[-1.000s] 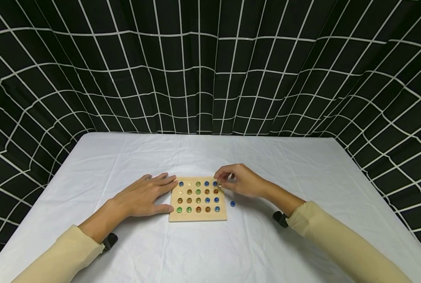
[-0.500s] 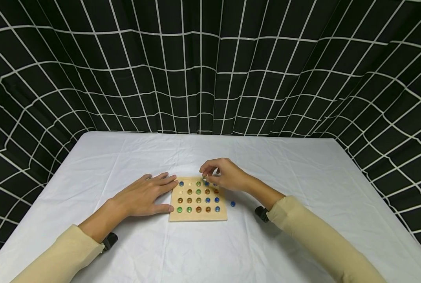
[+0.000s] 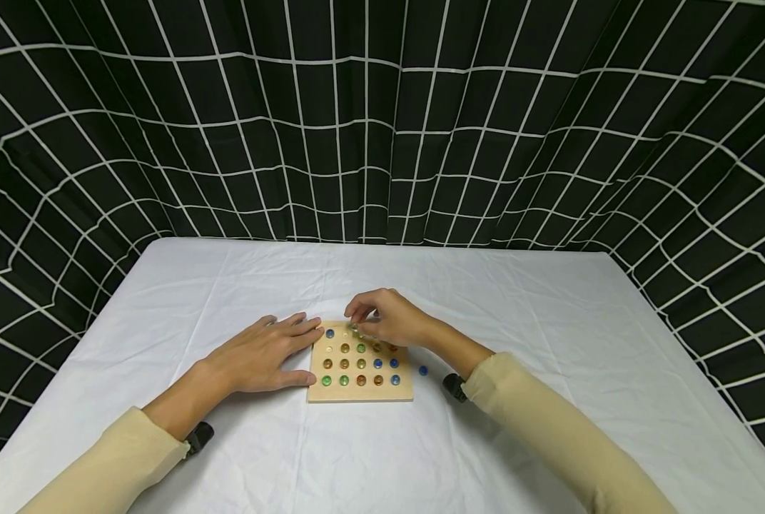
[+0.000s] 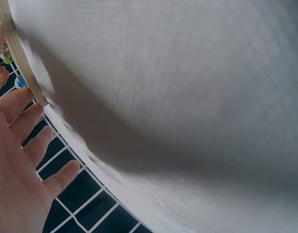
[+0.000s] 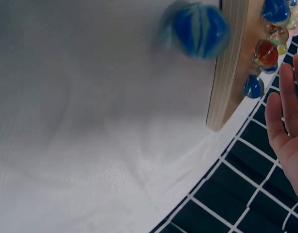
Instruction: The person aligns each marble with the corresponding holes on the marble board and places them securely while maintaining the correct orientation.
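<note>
A wooden board (image 3: 363,397) lies flat on the table, with rows of blue, green, amber and reddish marbles set in it. Two pale holes show near its far left corner. My left hand (image 3: 254,357) rests at the board's left side, fingers spread, with a fingertip and the thumb on its edge. Over the far edge, my right hand (image 3: 392,318) pinches a clear, yellowish marble (image 3: 355,329) between thumb and fingers. It hides part of the far row. One loose blue marble (image 5: 201,31) lies beside the board's right edge.
A white cloth (image 3: 228,442) with light creases covers the table. Black curtains (image 3: 370,128) with a white grid hang behind and along both sides. A small black camera (image 3: 454,387) sits at the right wrist, another device (image 3: 199,437) at the left.
My right hand has moved left along the board's far edge with the pinched marble, from the far right corner to the middle of the far row. The left hand has stayed put.
</note>
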The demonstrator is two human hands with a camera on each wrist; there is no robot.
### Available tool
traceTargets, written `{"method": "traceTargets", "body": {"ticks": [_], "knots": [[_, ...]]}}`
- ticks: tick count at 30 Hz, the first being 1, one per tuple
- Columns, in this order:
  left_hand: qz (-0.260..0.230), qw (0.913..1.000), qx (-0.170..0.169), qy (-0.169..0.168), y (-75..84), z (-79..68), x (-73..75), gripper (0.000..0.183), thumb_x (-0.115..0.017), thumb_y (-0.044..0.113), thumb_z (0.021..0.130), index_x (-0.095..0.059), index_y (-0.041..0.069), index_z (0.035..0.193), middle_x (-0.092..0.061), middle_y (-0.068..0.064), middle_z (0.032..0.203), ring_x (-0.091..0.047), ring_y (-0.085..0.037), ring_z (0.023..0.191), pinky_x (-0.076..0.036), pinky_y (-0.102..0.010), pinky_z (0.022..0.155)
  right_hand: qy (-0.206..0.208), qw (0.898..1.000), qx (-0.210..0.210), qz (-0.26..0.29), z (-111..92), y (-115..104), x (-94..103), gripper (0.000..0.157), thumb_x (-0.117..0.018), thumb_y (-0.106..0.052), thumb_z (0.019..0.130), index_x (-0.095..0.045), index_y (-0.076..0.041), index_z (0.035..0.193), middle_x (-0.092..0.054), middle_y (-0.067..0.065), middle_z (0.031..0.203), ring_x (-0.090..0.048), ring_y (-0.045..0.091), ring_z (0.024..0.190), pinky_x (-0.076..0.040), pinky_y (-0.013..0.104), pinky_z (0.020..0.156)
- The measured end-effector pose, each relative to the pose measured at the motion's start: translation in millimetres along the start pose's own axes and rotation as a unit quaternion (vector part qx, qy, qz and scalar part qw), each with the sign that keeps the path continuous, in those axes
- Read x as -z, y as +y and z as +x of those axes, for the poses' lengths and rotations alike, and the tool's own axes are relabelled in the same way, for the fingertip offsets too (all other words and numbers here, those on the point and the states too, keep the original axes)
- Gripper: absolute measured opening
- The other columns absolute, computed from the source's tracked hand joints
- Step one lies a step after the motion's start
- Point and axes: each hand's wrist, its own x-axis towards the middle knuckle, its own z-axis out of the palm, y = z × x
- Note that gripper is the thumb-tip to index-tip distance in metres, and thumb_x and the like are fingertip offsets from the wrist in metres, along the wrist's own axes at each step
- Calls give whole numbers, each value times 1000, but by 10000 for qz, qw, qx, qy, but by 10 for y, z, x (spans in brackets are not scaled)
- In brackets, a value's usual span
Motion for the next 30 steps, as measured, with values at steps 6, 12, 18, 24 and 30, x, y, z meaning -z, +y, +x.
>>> {"method": "traceTargets", "body": {"ticks": [6, 12, 18, 24, 30], "knots": [[2, 10000, 1, -7, 4, 0, 2, 82, -53, 67, 92, -41, 14, 153, -36, -2, 159, -32, -30, 146, -32, -59, 110, -120, 9998, -108, 76, 46, -8, -78, 21, -69, 3, 89, -69, -2, 110, -70, 3, 96, -64, 11, 93, -53, 24, 88], [37, 10000, -32, 15, 7, -1, 4, 81, -54, 65, 92, -41, 13, 153, -37, -2, 158, -32, -30, 146, -33, -58, 109, -94, 9998, -151, -102, 72, -23, -134, 19, -69, 4, 90, -70, -4, 107, -70, 1, 96, -64, 11, 93, -52, 27, 90], [40, 10000, -10, -16, 4, -1, 4, 81, -54, 65, 93, -41, 14, 153, -36, -1, 159, -31, -29, 146, -33, -57, 110, 46, 9992, -213, -340, 94, -48, -175, 17, -69, 4, 90, -71, -6, 103, -71, 1, 94, -65, 11, 91, -53, 26, 88], [35, 10000, 3, -37, 3, 1, 2, 80, -54, 65, 93, -41, 14, 153, -36, -1, 159, -31, -29, 146, -33, -57, 110, 125, 9981, -301, -517, 109, -63, -206, 15, -70, 2, 90, -72, -8, 101, -71, -1, 93, -64, 9, 87, -52, 26, 85], [15, 10000, 14, -28, 0, 1, 7, 81, -54, 66, 92, -41, 14, 153, -36, -2, 159, -31, -30, 146, -32, -58, 110, 161, 9976, -298, -597, 110, -63, -182, 18, -70, 0, 91, -70, -6, 108, -72, 1, 98, -65, 13, 93, -52, 30, 89]]}}
